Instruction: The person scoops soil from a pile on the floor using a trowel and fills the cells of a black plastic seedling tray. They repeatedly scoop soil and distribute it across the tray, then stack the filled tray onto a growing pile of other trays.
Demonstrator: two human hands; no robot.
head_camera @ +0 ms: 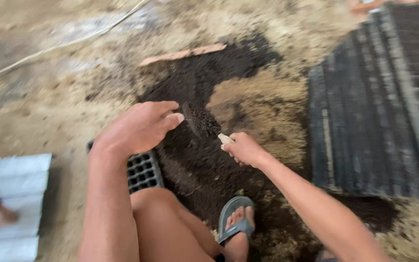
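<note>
A soil heap (204, 160) lies on the floor (35, 106) ahead; stacked trays (379, 111) sit to its right, one cell tray (144, 172) at its left edge.

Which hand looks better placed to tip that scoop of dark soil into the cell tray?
Probably the right hand: it grips the trowel loaded with soil. The left hand is open above the cell tray, only touching the trowel's edge.

a plant-nursery potting spot on bare ground: a heap of dark potting soil (204, 165) mixed with pale husk (267, 106) lies on the dirt floor (40, 102), with stacked black seedling trays (379, 106) along the heap's right edge.
</note>
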